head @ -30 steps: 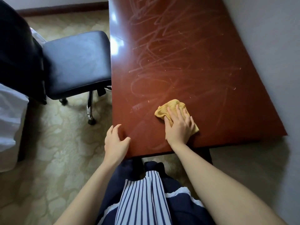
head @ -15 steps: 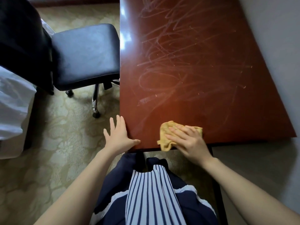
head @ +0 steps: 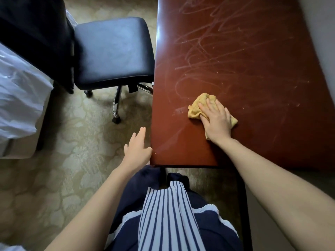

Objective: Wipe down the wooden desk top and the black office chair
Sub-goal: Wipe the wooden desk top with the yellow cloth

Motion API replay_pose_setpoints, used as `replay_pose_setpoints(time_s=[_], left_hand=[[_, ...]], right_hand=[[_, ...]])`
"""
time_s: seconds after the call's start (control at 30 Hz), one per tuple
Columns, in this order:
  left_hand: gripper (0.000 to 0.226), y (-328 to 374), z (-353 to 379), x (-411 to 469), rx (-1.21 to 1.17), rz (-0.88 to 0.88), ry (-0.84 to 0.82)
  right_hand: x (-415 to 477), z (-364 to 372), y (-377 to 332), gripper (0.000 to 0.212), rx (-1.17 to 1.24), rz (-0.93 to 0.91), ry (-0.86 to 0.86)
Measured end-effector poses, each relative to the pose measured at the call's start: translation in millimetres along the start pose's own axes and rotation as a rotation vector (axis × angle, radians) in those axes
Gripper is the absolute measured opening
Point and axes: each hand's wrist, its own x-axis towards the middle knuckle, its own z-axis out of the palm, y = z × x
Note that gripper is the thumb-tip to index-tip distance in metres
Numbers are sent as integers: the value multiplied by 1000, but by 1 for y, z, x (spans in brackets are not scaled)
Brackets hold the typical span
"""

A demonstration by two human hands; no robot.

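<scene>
Cloth (head: 194,110): yellow, on the table (head: 253,69) towards its near left corner, pressed under our right grip (head: 216,120), fingers flat and spread. Left grip (head: 136,149): spread, holding nothing, at the table's left edge. Chair (head: 112,51): beside that edge.

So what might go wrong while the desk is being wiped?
The cloth is bunched under the right hand, so swipes may leave streaks like those smeared across the desk. The left hand sits right at the desk's corner edge and could slip off if leaned on.
</scene>
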Motion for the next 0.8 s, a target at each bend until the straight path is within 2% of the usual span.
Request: replay_pose_setpoints(time_s=[0.1, 0.27, 0.4, 0.53, 0.6, 0.67, 0.8], left_hand=[[71, -7, -8, -5, -84, -13, 42], [70, -10, -20, -8, -147, -36, 107], [68, -2, -21, -5, -201, -37, 108], [74, 7, -13, -2, -214, 36, 15], [83, 13, -8, -2, -176, 111, -44], [90, 17, -2, 0, -120, 178, -99], [96, 23, 13, 4, 171, 180, -129]], right_hand=[[6, 16, -48, 45, -68, -189, -130], [-29, 39, -96, 45, -126, -495, -216], [-66, 48, -93, 44, -179, -723, -263], [-86, 39, -57, 44, -225, -868, -243], [-94, 27, -30, 44, -219, -866, -210], [-101, 14, 3, 43, -183, -782, -167], [-112, -14, 75, 45, -81, -430, -104]])
